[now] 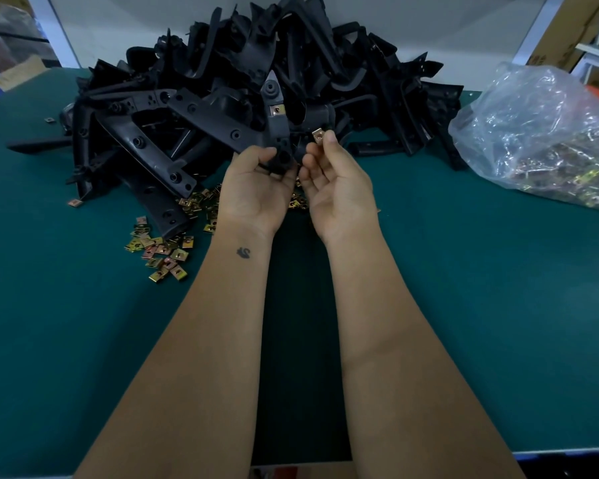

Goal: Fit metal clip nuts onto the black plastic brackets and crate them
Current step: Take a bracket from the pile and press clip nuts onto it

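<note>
At 12 o'clock above the tabletop [429, 305], bracket [277, 133] is gripped by left hand [256, 181]; clip nut [318, 135] pinched in right hand [336, 181] should be slid on squarely.

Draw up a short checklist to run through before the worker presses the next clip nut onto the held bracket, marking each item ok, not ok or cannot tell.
1. Left hand grips the black plastic bracket: ok.
2. Right hand pinches a clip nut in its fingers: ok.
3. One fitted clip nut already sits on the bracket: ok.
4. Held nut's open side faces the bracket edge: cannot tell.
5. Spare loose clip nuts within reach on the green table: ok.
6. Crate ready: cannot tell, none in view.
</note>
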A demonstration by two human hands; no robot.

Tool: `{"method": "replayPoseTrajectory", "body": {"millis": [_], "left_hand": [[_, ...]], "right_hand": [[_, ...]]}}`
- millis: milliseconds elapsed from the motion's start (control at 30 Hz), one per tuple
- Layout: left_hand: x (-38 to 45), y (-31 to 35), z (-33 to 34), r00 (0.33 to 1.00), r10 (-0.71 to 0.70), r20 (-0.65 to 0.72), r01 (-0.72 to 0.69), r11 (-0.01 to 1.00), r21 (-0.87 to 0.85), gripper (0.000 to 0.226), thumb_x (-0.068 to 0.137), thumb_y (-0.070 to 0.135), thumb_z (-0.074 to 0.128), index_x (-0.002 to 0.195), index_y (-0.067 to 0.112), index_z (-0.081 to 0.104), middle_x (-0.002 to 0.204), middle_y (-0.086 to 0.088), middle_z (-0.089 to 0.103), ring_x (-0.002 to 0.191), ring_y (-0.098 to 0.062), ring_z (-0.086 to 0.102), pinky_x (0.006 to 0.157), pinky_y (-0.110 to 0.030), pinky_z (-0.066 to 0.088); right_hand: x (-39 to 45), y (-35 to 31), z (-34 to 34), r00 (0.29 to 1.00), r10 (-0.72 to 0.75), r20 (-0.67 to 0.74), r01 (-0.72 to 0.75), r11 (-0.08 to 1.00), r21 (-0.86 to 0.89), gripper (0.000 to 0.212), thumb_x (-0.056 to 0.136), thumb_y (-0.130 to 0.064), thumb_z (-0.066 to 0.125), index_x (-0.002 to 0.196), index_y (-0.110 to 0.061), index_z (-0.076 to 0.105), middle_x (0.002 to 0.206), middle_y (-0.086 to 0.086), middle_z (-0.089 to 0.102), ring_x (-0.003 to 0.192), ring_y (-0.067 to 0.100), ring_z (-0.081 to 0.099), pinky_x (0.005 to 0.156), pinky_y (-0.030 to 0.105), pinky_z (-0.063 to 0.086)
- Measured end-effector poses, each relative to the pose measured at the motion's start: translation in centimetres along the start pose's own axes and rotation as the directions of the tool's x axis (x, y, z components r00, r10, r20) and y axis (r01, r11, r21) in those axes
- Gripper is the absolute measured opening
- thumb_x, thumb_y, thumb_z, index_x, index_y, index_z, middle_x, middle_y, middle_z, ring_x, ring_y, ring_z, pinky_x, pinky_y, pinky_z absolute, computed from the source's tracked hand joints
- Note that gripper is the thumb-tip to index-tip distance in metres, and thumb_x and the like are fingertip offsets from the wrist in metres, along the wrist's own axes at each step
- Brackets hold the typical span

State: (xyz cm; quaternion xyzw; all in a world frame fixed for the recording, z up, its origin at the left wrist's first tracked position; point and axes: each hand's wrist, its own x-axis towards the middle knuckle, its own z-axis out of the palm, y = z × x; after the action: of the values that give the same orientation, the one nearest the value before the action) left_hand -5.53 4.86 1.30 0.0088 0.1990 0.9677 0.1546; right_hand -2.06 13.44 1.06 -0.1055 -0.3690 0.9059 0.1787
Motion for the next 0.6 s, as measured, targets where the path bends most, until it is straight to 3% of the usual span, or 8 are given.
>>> {"method": "replayPoseTrajectory", "body": {"millis": [233, 467, 600], "left_hand": [[-0.01, 0.11, -0.11, 0.999, -0.02, 0.03, 0.02, 1.0, -0.007, 0.019, 0.09, -0.006, 0.043, 0.106, 0.002, 0.051, 0.095, -0.017, 0.058, 0.085, -0.028, 0.06, 0.085, -0.033, 0.053], [-0.17, 0.31, -0.27, 0.997, -0.064, 0.04, 0.06, 0.993, 0.1, 0.022, 0.089, -0.001, 0.042, 0.11, 0.001, 0.048, 0.088, -0.016, 0.057, 0.068, -0.022, 0.056, 0.069, -0.03, 0.048], [-0.14, 0.28, -0.17, 0.997, -0.045, 0.064, 0.035, 0.988, 0.149, 0.042, 0.086, -0.004, 0.04, 0.126, 0.006, 0.045, 0.102, -0.017, 0.054, 0.071, -0.022, 0.057, 0.062, -0.03, 0.048]], "right_hand": [[-0.06, -0.21, 0.13, 0.999, -0.042, 0.014, 0.044, 0.982, -0.184, 0.013, 0.093, -0.014, 0.065, 0.081, -0.011, 0.071, 0.068, 0.0, 0.069, 0.059, 0.007, 0.062, 0.061, 0.02, 0.053], [-0.25, 0.09, 0.56, 0.997, -0.056, 0.043, 0.067, 0.944, -0.324, 0.016, 0.092, -0.012, 0.067, 0.076, -0.011, 0.068, 0.062, -0.003, 0.061, 0.055, 0.007, 0.053, 0.057, 0.02, 0.046], [-0.27, 0.06, 0.59, 0.997, -0.071, 0.022, 0.074, 0.945, -0.32, 0.019, 0.092, -0.014, 0.067, 0.073, -0.013, 0.066, 0.062, -0.004, 0.061, 0.053, 0.007, 0.053, 0.055, 0.02, 0.046]]}}
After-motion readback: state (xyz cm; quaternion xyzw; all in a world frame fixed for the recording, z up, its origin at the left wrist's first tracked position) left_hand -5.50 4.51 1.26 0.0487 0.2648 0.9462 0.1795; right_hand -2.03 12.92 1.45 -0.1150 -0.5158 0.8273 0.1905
